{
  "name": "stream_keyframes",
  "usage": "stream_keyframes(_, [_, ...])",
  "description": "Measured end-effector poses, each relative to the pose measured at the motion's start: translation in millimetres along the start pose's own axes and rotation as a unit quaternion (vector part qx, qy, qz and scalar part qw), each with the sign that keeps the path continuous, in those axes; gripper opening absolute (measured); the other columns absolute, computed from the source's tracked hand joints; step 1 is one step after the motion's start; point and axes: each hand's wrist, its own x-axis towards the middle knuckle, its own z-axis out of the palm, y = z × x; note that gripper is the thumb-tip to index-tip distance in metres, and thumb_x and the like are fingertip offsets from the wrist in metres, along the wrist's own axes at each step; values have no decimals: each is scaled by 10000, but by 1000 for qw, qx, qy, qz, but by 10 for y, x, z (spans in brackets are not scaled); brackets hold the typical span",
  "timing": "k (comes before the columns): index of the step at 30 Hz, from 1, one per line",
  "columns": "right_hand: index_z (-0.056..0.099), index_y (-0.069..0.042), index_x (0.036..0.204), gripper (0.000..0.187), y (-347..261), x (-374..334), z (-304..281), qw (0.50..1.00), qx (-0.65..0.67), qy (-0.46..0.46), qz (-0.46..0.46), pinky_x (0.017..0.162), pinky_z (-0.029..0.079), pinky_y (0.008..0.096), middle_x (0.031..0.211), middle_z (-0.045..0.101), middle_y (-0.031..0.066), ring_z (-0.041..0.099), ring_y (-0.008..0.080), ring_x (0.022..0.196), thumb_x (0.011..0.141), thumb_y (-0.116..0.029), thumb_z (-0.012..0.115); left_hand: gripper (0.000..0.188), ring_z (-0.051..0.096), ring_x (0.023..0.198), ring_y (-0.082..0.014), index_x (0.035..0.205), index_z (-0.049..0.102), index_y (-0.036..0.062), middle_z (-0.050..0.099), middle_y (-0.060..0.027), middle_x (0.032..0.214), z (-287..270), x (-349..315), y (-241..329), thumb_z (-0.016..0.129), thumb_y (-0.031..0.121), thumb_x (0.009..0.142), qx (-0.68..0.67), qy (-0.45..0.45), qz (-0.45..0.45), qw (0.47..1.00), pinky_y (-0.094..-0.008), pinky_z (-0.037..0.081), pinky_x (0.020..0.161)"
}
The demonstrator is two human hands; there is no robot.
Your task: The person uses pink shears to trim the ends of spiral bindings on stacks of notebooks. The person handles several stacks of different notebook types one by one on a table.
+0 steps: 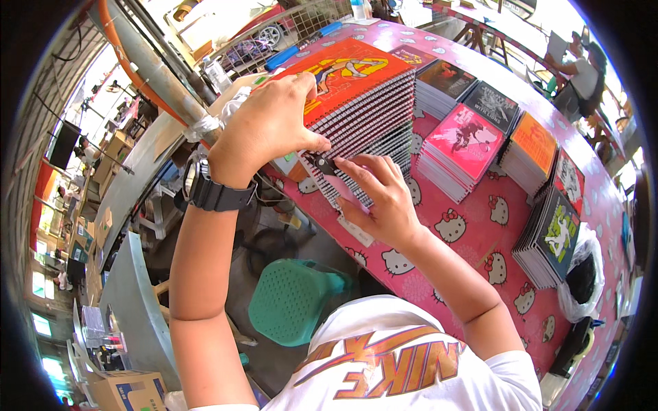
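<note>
A tall stack of red-orange spiral notebooks (349, 68) stands on the table, its wire bindings facing me. My left hand (271, 120) grips its near left corner, fingers over the top cover and thumb against the bound side. Below that thumb, my right hand (384, 195) holds a small black tool (322, 163) at the lower bindings. Its fingers hide part of the tool, so its exact kind is unclear. Darker spiral notebooks (394, 147) lie under the red-orange ones.
Stacks of smaller notebooks, including a pink one (465, 140), an orange one (533, 147) and a dark green one (556, 229), stand right on the pink patterned tablecloth (449, 253). A clear plastic bag (586, 274) lies beside them. Below is a green stool (291, 301). Another person (582, 72) sits far right.
</note>
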Motion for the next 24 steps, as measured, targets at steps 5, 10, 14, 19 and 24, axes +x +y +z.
stream_keyframes(5, [565, -76, 1162, 498, 9, -13, 37, 1000, 27, -9, 3, 800, 426, 383, 1021, 554, 112, 527, 275, 877, 687, -171, 679, 565, 568, 924, -345, 943, 495, 4, 586, -178, 932, 9, -7, -14, 826, 237, 548, -13, 2, 18, 1000, -395, 457, 815])
stream_keyframes(10, [561, -86, 1169, 482, -31, -40, 57, 977, 182, -32, 109, 829, 421, 383, 1020, 548, 119, 526, 273, 938, 713, -187, 679, 517, 579, 901, -338, 939, 497, 3, 591, -178, 927, -11, -22, 11, 794, 240, 588, -6, 5, 26, 1000, -394, 459, 794])
stream_keyframes(14, [541, -89, 1182, 500, -60, 12, 18, 1000, 14, -7, 25, 839, 394, 411, 1055, 527, 113, 500, 279, 956, 708, -178, 672, 470, 583, 890, -334, 936, 503, 3, 591, -179, 914, -20, -19, 5, 763, 234, 620, -10, -3, 22, 1000, -392, 460, 788])
stream_keyframes(19, [547, -63, 1181, 459, 29, -53, 63, 979, 164, -56, 110, 730, 434, 333, 937, 563, 78, 541, 180, 837, 757, -197, 664, 475, 580, 898, -338, 937, 503, 2, 588, -181, 914, -12, -20, -2, 765, 234, 615, -15, -3, 29, 999, -389, 459, 797])
stream_keyframes(24, [580, -49, 1142, 399, -12, -65, 101, 737, 577, -84, 341, 674, 452, 268, 923, 609, 85, 564, 114, 804, 795, -229, 656, 496, 569, 937, -336, 960, 489, 13, 577, -164, 951, 57, -52, 17, 765, 238, 614, 24, 19, 29, 999, -397, 459, 817])
